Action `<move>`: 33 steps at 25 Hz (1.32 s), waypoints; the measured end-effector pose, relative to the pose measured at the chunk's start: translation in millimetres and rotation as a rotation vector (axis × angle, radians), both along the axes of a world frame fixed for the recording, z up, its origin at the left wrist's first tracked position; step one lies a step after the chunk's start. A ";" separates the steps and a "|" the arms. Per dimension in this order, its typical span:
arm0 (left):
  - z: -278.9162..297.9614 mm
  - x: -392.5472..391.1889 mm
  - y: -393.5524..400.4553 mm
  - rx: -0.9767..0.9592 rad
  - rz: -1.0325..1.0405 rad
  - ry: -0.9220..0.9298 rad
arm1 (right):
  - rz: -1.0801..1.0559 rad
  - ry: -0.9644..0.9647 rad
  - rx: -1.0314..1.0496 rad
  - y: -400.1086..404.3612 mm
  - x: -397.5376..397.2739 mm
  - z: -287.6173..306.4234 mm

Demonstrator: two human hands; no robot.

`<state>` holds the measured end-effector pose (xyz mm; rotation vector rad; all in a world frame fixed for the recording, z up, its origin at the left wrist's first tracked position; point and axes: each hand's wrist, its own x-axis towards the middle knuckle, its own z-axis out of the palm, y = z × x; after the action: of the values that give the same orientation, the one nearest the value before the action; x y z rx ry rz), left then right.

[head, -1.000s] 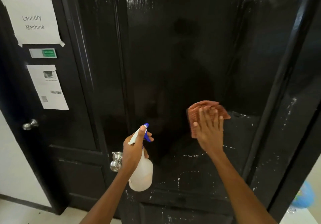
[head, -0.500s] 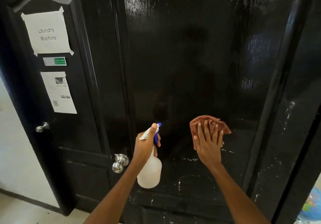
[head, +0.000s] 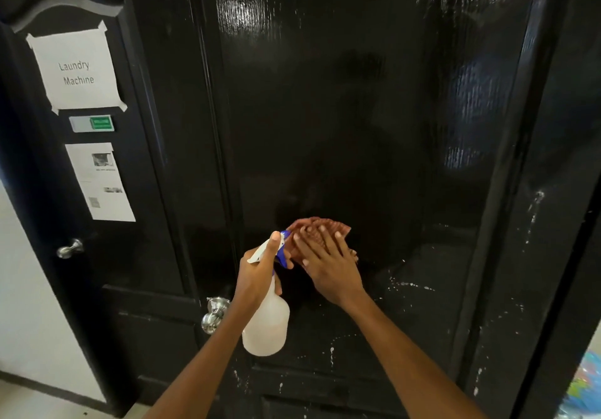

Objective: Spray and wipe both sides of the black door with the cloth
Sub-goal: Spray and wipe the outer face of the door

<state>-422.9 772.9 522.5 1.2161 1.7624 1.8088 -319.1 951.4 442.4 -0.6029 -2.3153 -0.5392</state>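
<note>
The glossy black door (head: 341, 109) fills the view, with white droplets and streaks on its lower right panel. My right hand (head: 328, 265) lies flat with spread fingers on a reddish-brown cloth (head: 320, 225), pressing it against the door's middle panel. Just left of it my left hand (head: 258, 274) grips the neck of a white spray bottle (head: 266, 327) with a blue and white trigger head, held upright close to the door. A round silver knob (head: 213, 314) sits at the door's left edge, partly behind my left forearm.
To the left stands a second black door (head: 97, 272) with a "Laundry Machine" paper sign (head: 76, 70), a green tag, a printed sheet and a lever handle (head: 70, 249). A white wall and pale floor lie at lower left. Something colourful shows at the bottom right corner.
My right hand slid the cloth leftward across the panel until it sits beside the spray bottle's head. The left hand kept the bottle in about the same place. My view shifted left.
</note>
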 end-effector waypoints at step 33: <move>-75.7 20.8 -5.8 -0.056 0.065 -0.021 | -0.472 0.810 -0.306 55.8 136.3 -45.3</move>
<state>-402.0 767.1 446.8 1.1275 1.8480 1.7879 -182.9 1007.2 397.1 -1.2599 -1.4824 -0.0905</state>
